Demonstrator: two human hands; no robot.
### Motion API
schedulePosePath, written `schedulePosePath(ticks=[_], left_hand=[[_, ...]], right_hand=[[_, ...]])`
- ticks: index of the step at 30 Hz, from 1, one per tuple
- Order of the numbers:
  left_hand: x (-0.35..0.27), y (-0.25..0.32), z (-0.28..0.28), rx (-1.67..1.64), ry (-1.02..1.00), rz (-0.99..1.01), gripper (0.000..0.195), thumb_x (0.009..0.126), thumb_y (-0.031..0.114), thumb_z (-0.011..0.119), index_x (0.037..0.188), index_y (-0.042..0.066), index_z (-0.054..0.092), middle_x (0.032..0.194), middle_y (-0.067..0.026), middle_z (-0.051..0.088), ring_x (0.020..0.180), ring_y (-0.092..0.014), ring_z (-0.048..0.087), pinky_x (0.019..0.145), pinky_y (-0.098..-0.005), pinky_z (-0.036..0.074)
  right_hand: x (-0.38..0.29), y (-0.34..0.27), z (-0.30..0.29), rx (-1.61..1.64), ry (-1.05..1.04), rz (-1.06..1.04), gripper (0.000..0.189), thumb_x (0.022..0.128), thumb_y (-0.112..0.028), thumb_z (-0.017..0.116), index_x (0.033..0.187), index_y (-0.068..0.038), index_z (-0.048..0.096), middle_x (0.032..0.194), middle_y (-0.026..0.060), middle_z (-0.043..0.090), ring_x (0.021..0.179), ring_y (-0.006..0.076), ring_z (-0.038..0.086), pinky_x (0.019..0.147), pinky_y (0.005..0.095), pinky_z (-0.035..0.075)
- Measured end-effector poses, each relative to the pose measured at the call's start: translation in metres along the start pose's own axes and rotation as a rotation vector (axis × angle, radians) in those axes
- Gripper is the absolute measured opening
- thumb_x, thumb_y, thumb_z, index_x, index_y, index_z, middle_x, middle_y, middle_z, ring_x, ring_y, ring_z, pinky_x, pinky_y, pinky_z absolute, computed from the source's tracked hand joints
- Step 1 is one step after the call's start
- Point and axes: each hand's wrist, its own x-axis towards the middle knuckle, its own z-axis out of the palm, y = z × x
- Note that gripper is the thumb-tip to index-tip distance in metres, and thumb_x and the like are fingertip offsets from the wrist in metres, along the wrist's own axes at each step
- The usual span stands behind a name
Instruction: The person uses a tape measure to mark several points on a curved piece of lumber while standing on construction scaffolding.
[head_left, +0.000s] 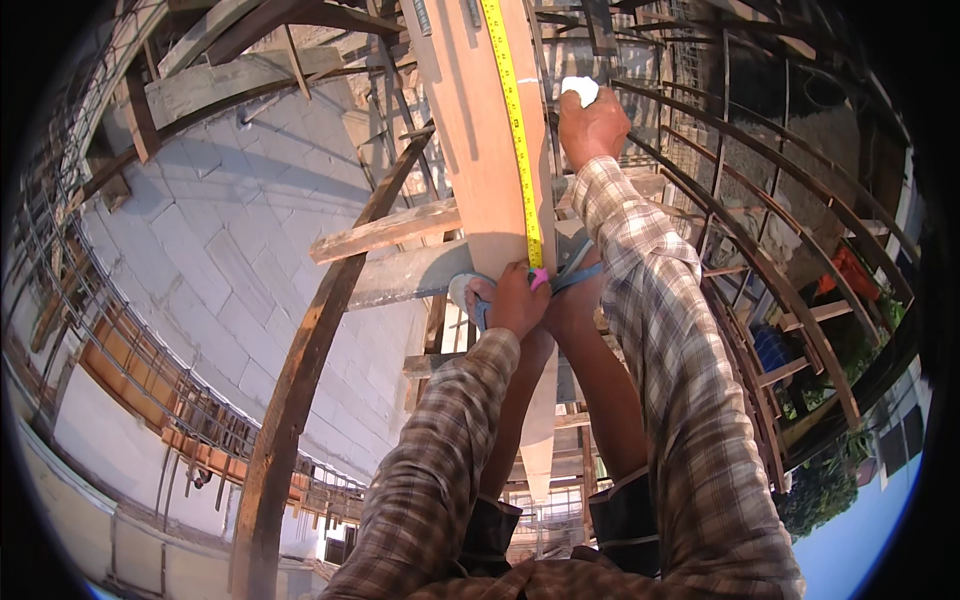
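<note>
A long light-brown wooden board runs away from me between my legs. Along its right part lies an extended yellow tape measure. My left hand grips the near end of the tape, by a small pink and green part. Further out and to the right, my right hand is closed around a white lump, whose kind I cannot tell. A short white mark crosses the board beside the tape, left of that hand. My sandalled foot shows beside the board.
A dark timber beam slants along the left, in front of a grey block wall. Short wooden crosspieces pass under the board. Steel rebar mesh curves at far left. Several long timber rails stretch along the right, with gaps between them.
</note>
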Motion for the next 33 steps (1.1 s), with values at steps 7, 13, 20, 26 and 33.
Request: schedulePosePath(ticks=[7, 13, 20, 26, 33], left_hand=[[0.002, -0.008, -0.003, 0.024, 0.024, -0.024, 0.041, 0.083, 0.018, 0.065, 0.115, -0.007, 0.062, 0.115, -0.0278, 0.061, 0.107, -0.045, 0.061, 0.096, -0.0471, 0.048], [0.003, -0.005, 0.000, 0.055, 0.016, -0.001, 0.040, 0.083, 0.019, 0.065, 0.111, -0.010, 0.062, 0.109, -0.0295, 0.061, 0.103, -0.047, 0.061, 0.093, -0.0488, 0.049], [0.002, -0.005, 0.001, 0.058, 0.046, 0.038, 0.036, 0.081, 0.015, 0.065, 0.108, -0.010, 0.062, 0.106, -0.0294, 0.062, 0.101, -0.047, 0.061, 0.090, -0.0486, 0.050], [0.002, -0.007, 0.000, 0.045, 0.065, 0.061, 0.035, 0.081, 0.013, 0.064, 0.110, -0.008, 0.063, 0.106, -0.0287, 0.062, 0.101, -0.047, 0.062, 0.089, -0.0481, 0.050], [0.002, -0.004, 0.003, 0.055, 0.077, 0.064, 0.036, 0.082, 0.015, 0.068, 0.110, -0.008, 0.064, 0.107, -0.0282, 0.063, 0.101, -0.046, 0.062, 0.089, -0.0472, 0.051]], right_hand=[[-0.028, 0.021, -0.013, 0.211, -0.197, 0.128, 0.037, 0.084, -0.028, 0.069, 0.098, 0.006, 0.066, 0.085, 0.0241, 0.070, 0.083, 0.0368, 0.070, 0.077, 0.0443, 0.053], [-0.071, 0.072, 0.004, 0.357, -0.211, 0.293, 0.047, 0.082, -0.032, 0.071, 0.101, 0.010, 0.065, 0.083, 0.0270, 0.069, 0.074, 0.0342, 0.070, 0.070, 0.0423, 0.054], [-0.112, 0.068, 0.018, 0.468, -0.247, 0.399, 0.040, 0.083, -0.027, 0.069, 0.102, 0.008, 0.065, 0.086, 0.0235, 0.071, 0.071, 0.0293, 0.072, 0.065, 0.0396, 0.056], [-0.127, 0.072, 0.013, 0.514, -0.264, 0.410, 0.045, 0.082, -0.032, 0.069, 0.102, 0.008, 0.066, 0.089, 0.0250, 0.071, 0.078, 0.0342, 0.071, 0.071, 0.0420, 0.056], [-0.128, 0.083, 0.017, 0.450, -0.287, 0.400, 0.045, 0.083, -0.034, 0.067, 0.102, 0.007, 0.066, 0.093, 0.0278, 0.070, 0.088, 0.0406, 0.070, 0.081, 0.0449, 0.054]])
